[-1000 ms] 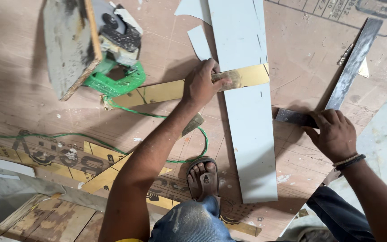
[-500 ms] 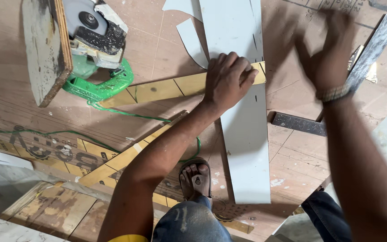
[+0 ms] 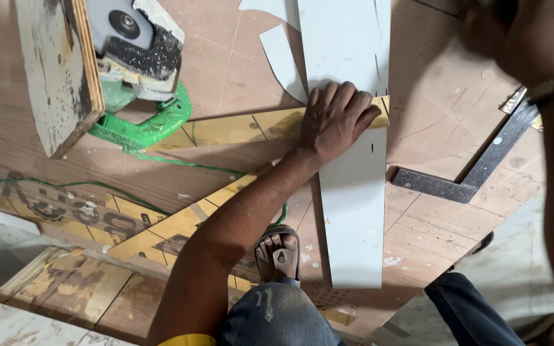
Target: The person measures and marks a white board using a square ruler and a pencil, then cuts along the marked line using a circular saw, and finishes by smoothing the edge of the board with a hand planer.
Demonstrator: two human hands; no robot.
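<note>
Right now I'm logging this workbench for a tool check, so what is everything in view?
White strip: one, white, lying lengthwise mid-board.
Folding rule: one, yellow, across the strip under the left hand.
Square: one, dark metal, right of the strip.
Power saw: one, grey with green handle, top left.
Cord: one, green, trailing left.
White offcuts: at least two, near top.
Foot in sandal: one, bottom centre.
Left hand: pressing the rule.
Right hand: raised, blurred, top right.

Scuffed brown plywood floor [image 3: 238, 64], paler boards [image 3: 52, 288] below, daylight.
</note>
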